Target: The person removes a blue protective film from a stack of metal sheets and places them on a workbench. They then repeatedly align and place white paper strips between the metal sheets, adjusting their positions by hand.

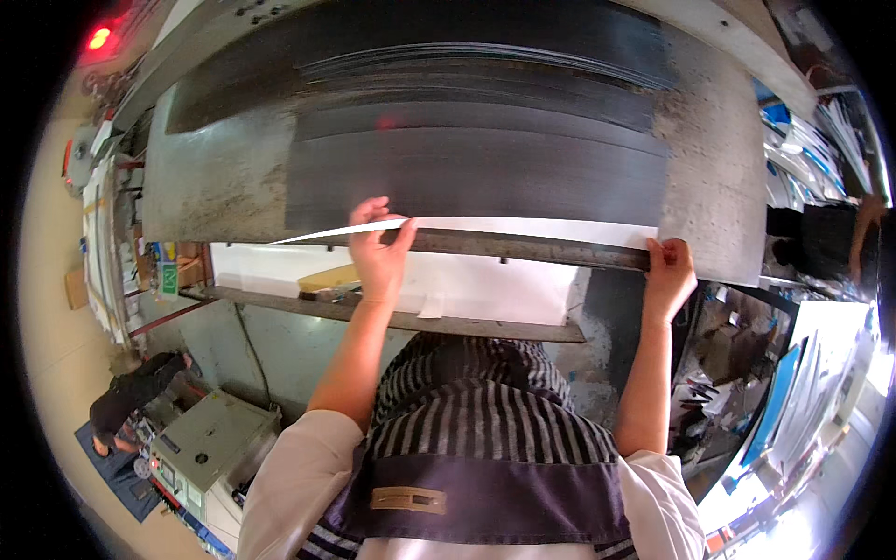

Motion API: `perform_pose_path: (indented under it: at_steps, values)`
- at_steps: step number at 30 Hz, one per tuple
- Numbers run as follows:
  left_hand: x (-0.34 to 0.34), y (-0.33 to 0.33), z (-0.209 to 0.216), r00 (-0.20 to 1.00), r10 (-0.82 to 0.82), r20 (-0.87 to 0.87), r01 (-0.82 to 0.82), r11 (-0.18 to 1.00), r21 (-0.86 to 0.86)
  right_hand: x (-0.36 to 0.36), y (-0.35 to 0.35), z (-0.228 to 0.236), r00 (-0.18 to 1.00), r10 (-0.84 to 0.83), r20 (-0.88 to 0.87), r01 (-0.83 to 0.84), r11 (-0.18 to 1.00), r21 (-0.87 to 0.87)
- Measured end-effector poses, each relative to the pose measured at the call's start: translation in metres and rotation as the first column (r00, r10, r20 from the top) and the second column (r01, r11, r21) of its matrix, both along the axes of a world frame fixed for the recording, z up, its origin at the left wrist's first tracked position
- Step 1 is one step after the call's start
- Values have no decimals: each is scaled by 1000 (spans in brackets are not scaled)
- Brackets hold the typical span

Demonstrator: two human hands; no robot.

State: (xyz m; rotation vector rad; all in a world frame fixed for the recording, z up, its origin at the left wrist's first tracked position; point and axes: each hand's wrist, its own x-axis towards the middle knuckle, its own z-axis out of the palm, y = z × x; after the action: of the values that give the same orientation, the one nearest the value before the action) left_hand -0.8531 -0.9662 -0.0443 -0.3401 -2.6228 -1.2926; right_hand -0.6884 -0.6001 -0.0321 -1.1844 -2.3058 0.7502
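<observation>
Left hand [378,261] — white strip [537,227] — right hand [670,273]

Pale beige floor [54,322] curves down the left side of the frame, below a red light [99,38] glowing at the upper left and beside a boxy grey cabinet [213,431] at the lower left. The right side looks crowded — loose pale sheets [810,149] higher up, strong white glare [789,539] toward the lower right.

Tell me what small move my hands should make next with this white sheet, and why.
I'd probably slide the left hand outward along the white sheet: the sheet's left end extends past that hand unsupported, while the right hand pinches it close to its right end.
</observation>
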Motion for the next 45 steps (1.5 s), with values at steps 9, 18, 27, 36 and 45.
perform_pose_path:
  at_steps: [9, 18, 27, 36, 45]
  values:
    - [1, 1, -3, 997, 2, -72, -1, 1000, 14, -23, 3, 27, 894, 106, 436, -265, 909, 322]
    - [-3, 4, -3, 994, -11, -110, 18, 998, 63, -89, -146, 16, 505, 858, 94, -837, 460, 295]
    - [-49, -99, 4, 974, 184, 130, -184, 983, -13, -89, -149, 10, 502, 860, 88, -835, 456, 309]
    - [-42, -102, -2, 968, 250, 22, -251, 968, 19, -90, -151, 8, 507, 857, 91, -833, 461, 306]
    - [-45, -103, 0, 951, 309, 29, -309, 951, -10, -92, -152, 9, 512, 855, 79, -827, 466, 316]
